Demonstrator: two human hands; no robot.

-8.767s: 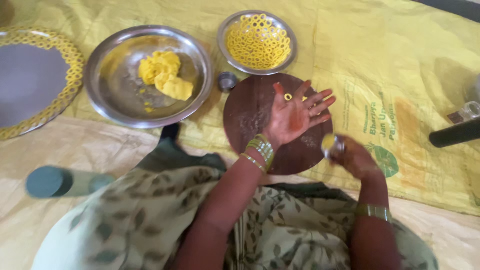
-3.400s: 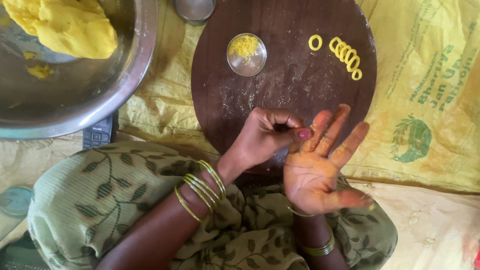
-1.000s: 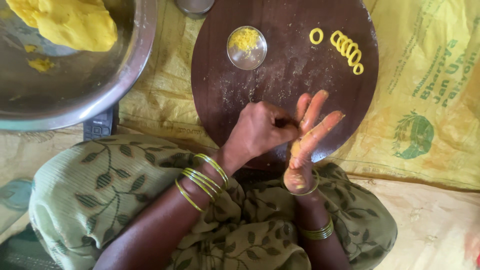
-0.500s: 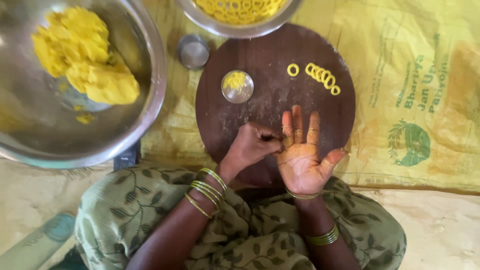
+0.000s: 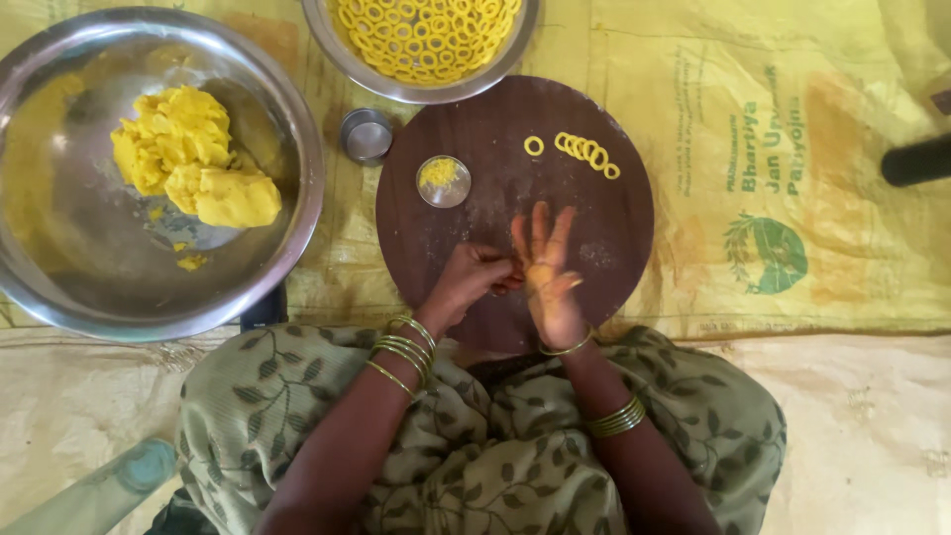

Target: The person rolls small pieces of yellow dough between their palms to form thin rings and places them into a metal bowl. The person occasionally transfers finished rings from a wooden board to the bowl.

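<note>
A bit of yellow dough (image 5: 543,277) sits on the right hand's (image 5: 548,282) open, spread fingers (image 5: 540,226), where the left hand's (image 5: 474,280) curled fingertips pinch it. Beyond the fingers, dough rings (image 5: 586,154) and a small cup (image 5: 443,181) lie on the round board (image 5: 604,238). Left is a steel bowl (image 5: 287,228) of dough; everything rests on yellow sacking (image 5: 792,119).
</note>
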